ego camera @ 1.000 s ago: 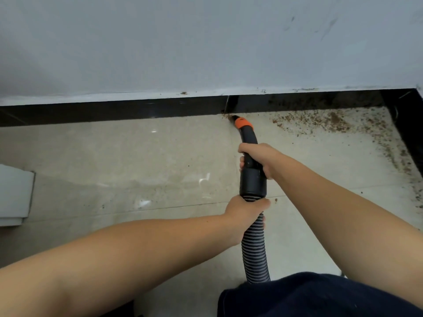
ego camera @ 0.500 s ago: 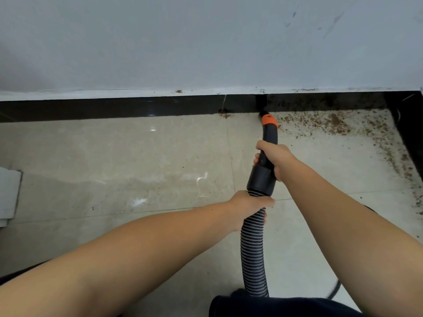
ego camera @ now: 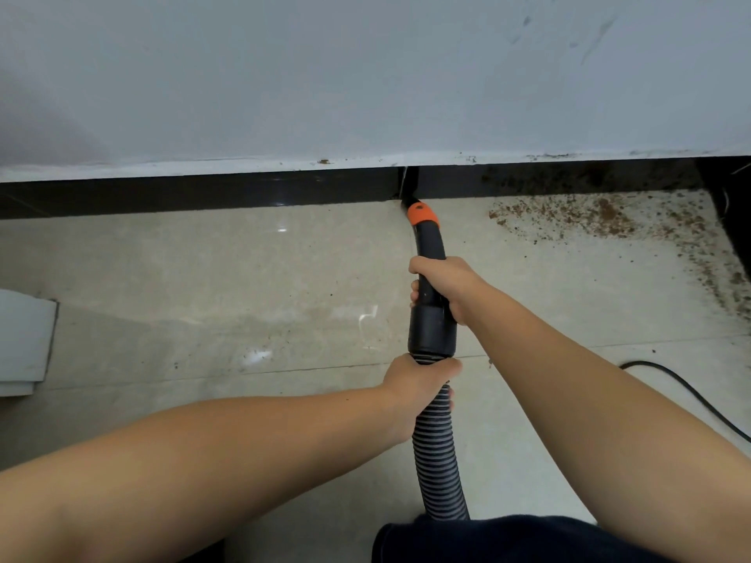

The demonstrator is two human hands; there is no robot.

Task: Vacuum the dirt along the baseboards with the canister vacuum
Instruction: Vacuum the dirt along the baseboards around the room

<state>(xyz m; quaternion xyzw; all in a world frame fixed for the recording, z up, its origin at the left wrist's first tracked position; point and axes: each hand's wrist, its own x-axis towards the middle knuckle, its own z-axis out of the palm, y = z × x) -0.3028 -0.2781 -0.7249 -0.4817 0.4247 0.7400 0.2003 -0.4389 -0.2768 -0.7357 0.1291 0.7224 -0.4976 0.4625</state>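
We see the vacuum nozzle (ego camera: 422,227), black with an orange collar, with its tip down at the foot of the black baseboard (ego camera: 203,195), right where a pale vertical joint splits the board. The nozzle runs back into a wider black cuff and then into the ribbed grey hose (ego camera: 438,461), which passes out of sight behind dark cloth (ego camera: 508,540) at the bottom edge.

Brown dirt (ego camera: 589,219) lies scattered on the floor well to the right of the tip, thickest along the baseboard and trailing down the side of a dark upright surface at the far right. A few crumbs also sit on the white ledge above the baseboard.

The floor (ego camera: 203,286) is pale glossy tile with thin grout lines and faint specks. Above the baseboard rises a plain grey-white wall (ego camera: 325,75), lightly scuffed at upper right. A white flat object (ego camera: 24,343) shows at the left edge, and a black cable (ego camera: 686,390) curves across the tile at right.

Our right hand (ego camera: 445,288) grasps the black tube just above the cuff, fingers wrapped over the top and around it. Our left hand (ego camera: 418,386) clasps the hose just below the cuff, thumb across the top and fingertips curling under.
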